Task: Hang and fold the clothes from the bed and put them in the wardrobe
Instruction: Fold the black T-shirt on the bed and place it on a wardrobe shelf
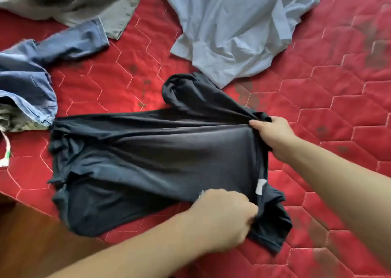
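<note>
A dark navy T-shirt lies spread sideways on the red quilted mattress, its white neck label showing near its right edge. My right hand grips the shirt's upper right shoulder, fabric bunched under the thumb. My left hand pinches the lower right shoulder beside the collar. One sleeve curls up behind the shirt toward the pale blue shirt, which lies crumpled at the top middle.
Blue jeans lie at the left edge, grey trousers at the top left. A patterned garment with a white drawstring peeks out under the jeans. The brown wooden bed frame fills the lower left corner.
</note>
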A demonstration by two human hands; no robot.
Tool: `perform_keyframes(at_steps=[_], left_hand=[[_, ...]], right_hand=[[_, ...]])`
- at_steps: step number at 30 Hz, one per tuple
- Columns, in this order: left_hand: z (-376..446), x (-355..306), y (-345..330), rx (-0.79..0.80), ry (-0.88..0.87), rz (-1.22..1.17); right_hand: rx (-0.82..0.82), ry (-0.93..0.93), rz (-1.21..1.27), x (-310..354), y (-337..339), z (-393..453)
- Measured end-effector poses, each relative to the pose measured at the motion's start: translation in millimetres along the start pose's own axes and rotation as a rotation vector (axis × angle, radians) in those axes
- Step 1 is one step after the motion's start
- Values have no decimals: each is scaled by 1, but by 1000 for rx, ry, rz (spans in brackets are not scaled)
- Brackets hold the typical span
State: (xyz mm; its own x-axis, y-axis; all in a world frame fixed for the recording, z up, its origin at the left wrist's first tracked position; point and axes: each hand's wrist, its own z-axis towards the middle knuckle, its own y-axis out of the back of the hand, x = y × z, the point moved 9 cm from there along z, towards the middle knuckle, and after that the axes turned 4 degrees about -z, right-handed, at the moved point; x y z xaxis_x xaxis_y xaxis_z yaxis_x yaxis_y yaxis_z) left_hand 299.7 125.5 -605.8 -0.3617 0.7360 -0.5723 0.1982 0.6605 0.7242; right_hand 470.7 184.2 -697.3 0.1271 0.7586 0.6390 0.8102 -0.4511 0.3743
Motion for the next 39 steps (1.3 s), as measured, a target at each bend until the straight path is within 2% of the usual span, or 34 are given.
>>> perform_keyframes(at_steps=[3,5,8,10,14,16,22,25,29,32,34,36,39], left_hand=[[-2,44,18,-15,231,71],[-3,64,52,-98,338,73],[-1,61,132,-267,378,46],[2,40,191,-331,336,69],[10,-32,307,-360,209,101],[8,-76,369,-450,117,20],[-22,-207,508,-633,-79,20],[-39,-252,561,-823,-178,38],[-43,-287,588,-923,-237,142],[-42,-287,583,-1012,-261,123],[-24,-279,561,-893,-231,140],[-7,-269,537,-746,-183,173],[-1,-266,533,-763,-196,136]], right_hand=[[-92,77,-11,20,74,-7],[-161,121,-32,43,128,-22],[-188,175,-56,83,200,-48],[-156,177,-48,113,239,-71],[-153,215,19,184,323,-131],[-175,282,30,222,366,-169],[-262,479,52,306,472,-284],[-303,578,105,328,506,-324],[-258,626,-203,325,507,-354],[-393,730,-244,309,522,-365],[-464,731,-216,292,530,-362],[-430,658,-264,273,528,-351],[-413,619,-290,258,532,-347]])
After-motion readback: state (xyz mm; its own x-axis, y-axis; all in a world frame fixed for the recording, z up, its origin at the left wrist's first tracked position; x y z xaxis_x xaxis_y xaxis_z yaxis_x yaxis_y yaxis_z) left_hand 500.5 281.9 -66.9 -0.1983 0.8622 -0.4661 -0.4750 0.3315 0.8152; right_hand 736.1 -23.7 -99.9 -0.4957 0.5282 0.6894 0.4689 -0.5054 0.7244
